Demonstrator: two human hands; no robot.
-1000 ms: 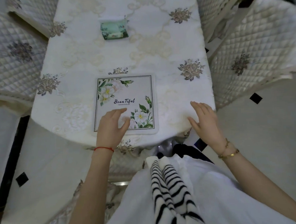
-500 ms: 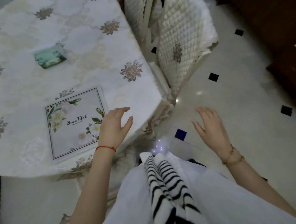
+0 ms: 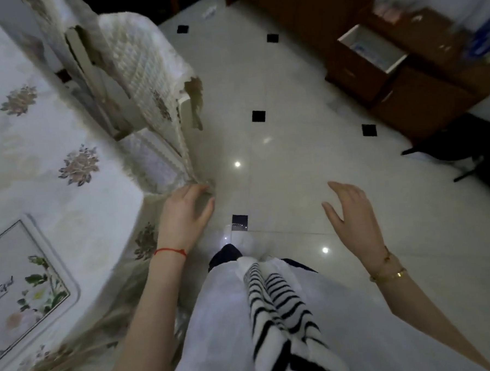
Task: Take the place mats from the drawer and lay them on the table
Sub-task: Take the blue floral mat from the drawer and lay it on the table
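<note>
A square place mat [image 3: 22, 287] with white flowers and dark lettering lies flat near the table's edge at the lower left, partly cut off by the frame. The table [image 3: 47, 173] wears a cream floral cloth. An open white drawer [image 3: 372, 46] juts from a brown wooden cabinet at the upper right; something pale and bluish lies inside, blurred. My left hand [image 3: 185, 214] hovers off the table's corner, fingers apart, holding nothing. My right hand [image 3: 350, 211] hangs over the floor, open and empty.
Quilted cream chairs [image 3: 144, 74] stand beside the table at the upper left. Glossy white floor tiles [image 3: 279, 160] with small black squares stretch between the table and the brown cabinet [image 3: 421, 99]. A dark object [image 3: 468, 142] lies on the floor at the right.
The view has swung right, away from the table toward the cabinet. My left hand has come off the place mat, and both hands now float over the floor.
</note>
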